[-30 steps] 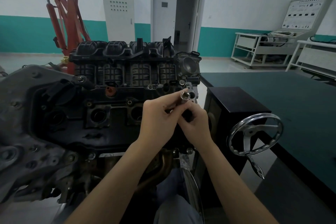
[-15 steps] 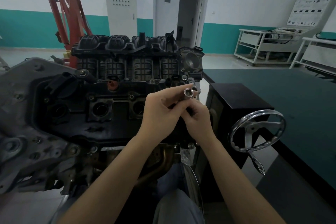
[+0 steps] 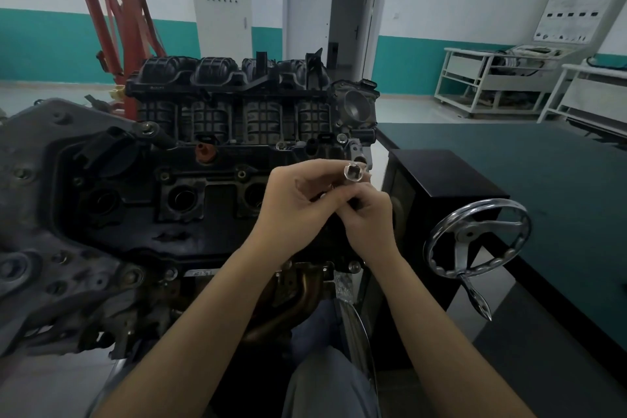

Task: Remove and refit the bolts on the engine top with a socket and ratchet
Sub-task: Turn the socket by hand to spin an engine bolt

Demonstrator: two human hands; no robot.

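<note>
The dark engine [image 3: 190, 200] sits on a stand in front of me, its black valve cover [image 3: 142, 214] on top with open plug wells. Above the cover's right end, my left hand [image 3: 295, 207] pinches a shiny silver socket [image 3: 354, 172], its open end facing me. My right hand [image 3: 368, 217] curls its fingers round a dark tool just below the socket; most of that tool is hidden by both hands. Small bolts [image 3: 241, 174] show along the cover's far edge.
A chrome handwheel [image 3: 475, 241] with a crank sticks out on the right, beside a black box [image 3: 441, 180] and a dark green bench [image 3: 543, 187]. A red engine hoist [image 3: 125, 20] and a grey cabinet [image 3: 222, 7] stand behind the engine.
Both hands with the socket have stayed together over the cover's right end; the view has tilted down slightly. The fingers have shifted a little around the socket.
</note>
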